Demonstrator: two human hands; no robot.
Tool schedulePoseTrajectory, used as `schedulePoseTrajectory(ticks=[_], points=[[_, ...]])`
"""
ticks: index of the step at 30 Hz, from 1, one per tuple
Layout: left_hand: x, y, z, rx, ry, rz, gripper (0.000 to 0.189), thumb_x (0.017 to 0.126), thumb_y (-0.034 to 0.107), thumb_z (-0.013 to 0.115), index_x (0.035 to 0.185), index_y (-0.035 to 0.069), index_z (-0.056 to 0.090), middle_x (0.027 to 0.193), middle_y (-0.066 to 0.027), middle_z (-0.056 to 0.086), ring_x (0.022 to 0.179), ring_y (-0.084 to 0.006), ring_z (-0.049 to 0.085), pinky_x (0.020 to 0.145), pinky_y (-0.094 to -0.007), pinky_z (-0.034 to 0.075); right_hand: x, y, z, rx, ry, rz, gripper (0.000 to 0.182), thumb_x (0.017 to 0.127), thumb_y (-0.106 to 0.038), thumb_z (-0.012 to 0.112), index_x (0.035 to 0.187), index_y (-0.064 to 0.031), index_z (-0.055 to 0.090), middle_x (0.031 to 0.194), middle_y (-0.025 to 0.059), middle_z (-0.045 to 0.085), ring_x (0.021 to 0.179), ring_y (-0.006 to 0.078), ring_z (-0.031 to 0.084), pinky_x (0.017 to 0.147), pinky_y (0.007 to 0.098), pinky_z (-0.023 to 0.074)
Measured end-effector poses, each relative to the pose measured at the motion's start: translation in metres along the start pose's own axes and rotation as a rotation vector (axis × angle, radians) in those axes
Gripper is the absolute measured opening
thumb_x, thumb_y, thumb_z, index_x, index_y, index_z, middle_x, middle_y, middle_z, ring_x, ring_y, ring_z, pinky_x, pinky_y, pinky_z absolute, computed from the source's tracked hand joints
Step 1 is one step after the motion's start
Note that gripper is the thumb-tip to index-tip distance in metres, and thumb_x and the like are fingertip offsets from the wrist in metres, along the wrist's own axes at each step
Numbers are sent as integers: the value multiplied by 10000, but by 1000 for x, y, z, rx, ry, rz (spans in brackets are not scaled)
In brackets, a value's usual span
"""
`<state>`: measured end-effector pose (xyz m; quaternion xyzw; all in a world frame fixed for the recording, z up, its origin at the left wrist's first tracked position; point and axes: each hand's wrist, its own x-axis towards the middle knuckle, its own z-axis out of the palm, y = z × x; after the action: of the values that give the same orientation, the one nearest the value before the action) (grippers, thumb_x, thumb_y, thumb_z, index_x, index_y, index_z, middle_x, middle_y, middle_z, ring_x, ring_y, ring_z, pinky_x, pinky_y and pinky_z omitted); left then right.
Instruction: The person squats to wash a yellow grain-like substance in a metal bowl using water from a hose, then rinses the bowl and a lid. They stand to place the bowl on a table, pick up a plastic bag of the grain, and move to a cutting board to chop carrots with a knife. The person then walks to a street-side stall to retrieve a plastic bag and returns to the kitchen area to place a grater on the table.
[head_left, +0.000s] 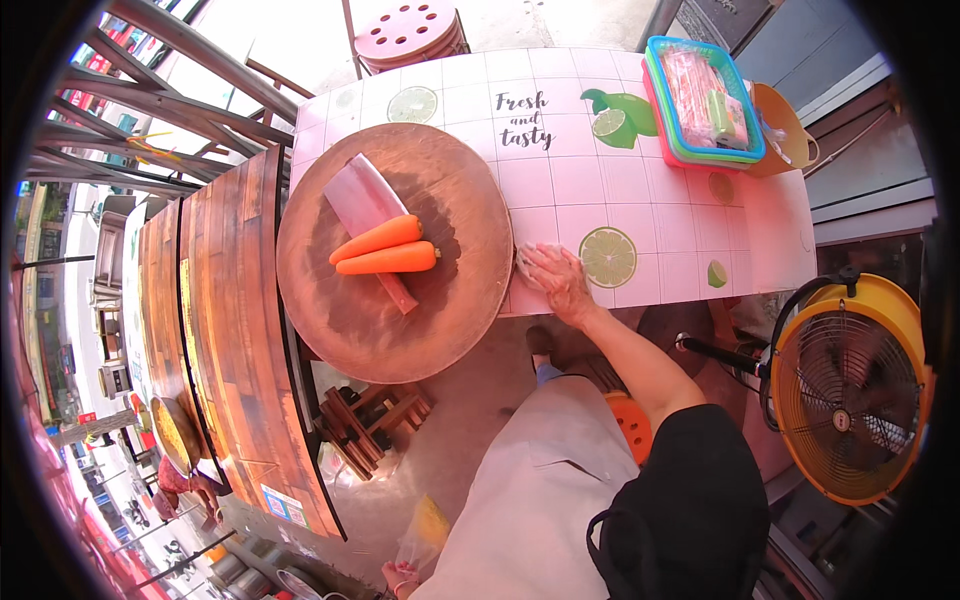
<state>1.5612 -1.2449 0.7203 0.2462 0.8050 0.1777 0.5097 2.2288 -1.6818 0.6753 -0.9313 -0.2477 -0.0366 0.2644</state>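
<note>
My right hand (564, 285) lies palm down on the table's pink-tinted tiled-pattern cover (525, 217), right beside the round wooden chopping block (465, 315). Under its fingers is a pale crumpled cloth (529, 271), mostly hidden. On the block, two carrots (386, 257) lie across a cleaver (364, 191), whose wooden handle points toward me. Low at the picture's bottom edge, my left hand (403, 576) is partly visible, with a band at the wrist. It appears to hold a clear plastic bag (429, 523) with something yellow inside.
Stacked plastic baskets (667, 112) with packets stand at the table's far right. A yellow drum fan (847, 390) is close on my right. To the left stands a wood-patterned table (240, 300). Stools (411, 30) are beyond the table; another person (184, 484) is far left.
</note>
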Motion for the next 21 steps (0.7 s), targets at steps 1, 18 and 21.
schedulePoseTrajectory(ticks=[1,18,21], points=[[6,-1,0,-3,6,9,182,802,336,540,783,176,454,616,1,457,519,-134,456,434,-251,364,-41,-26,-2,79,-66,7,400,909,-264,323,1183,-171,599,1368,5,477,1303,232,390,1059,470,229],[-200,104,57,51,-133,784,218,896,246,536,1035,78,526,662,-10,525,531,-86,507,393,-178,335,-81,-69,23,98,156,32,308,862,-159,429,1072,-196,652,1296,12,531,1224,249,449,1008,432,314],[-294,146,92,120,-498,1002,227,941,192,478,1113,44,492,731,-27,575,594,-82,562,380,-158,357,-134,-126,22,164,-470,-201,368,798,-186,596,1164,-225,597,1178,-31,606,1124,165,530,968,460,298]])
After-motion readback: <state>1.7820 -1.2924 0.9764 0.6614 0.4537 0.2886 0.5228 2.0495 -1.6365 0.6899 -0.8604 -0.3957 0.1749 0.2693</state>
